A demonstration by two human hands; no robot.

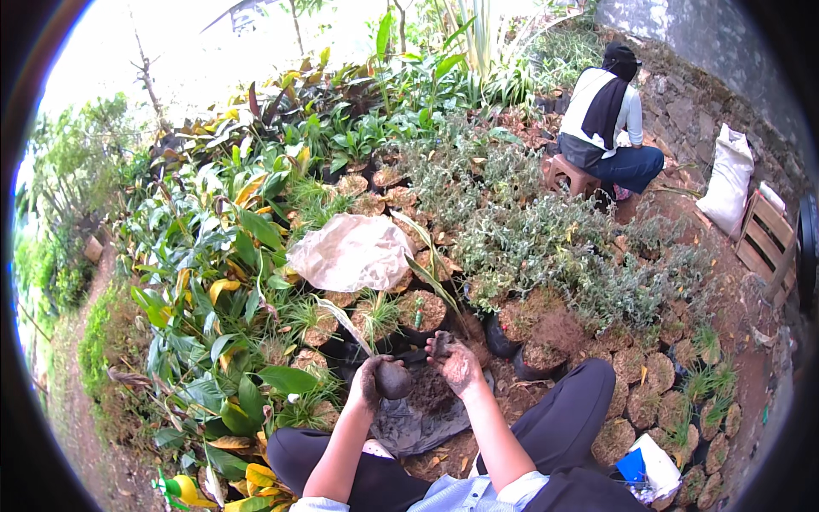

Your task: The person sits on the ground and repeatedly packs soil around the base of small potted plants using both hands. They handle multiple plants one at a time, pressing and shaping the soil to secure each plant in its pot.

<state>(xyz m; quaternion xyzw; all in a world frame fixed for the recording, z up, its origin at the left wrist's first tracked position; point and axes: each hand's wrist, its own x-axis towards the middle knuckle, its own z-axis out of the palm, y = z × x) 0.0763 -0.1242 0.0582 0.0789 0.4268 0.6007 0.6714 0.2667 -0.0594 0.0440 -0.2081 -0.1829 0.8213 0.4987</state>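
My left hand (367, 381) is wrapped round a smooth, dark brown ball of soil (393, 381). Soil coats its fingers. A long pale leaf (344, 322) slants up and away just beyond this hand; whether it grows from the ball I cannot tell. Beside it, my right hand (459, 367) is palm up and muddy, its fingers curled about a small dark clump of soil (442, 344). Between and below both hands, loose dark soil (429, 392) lies on a black plastic sheet (418, 433) in front of my crossed legs.
Potted plants surround me: broad-leaved ones (247, 230) at left, grey-green bushy ones (529, 230) at right. A pale crumpled sack (354, 253) lies over pots ahead. Another person (601, 119) sits on a stool far right, near a white sack (728, 181) and a wooden crate (765, 239).
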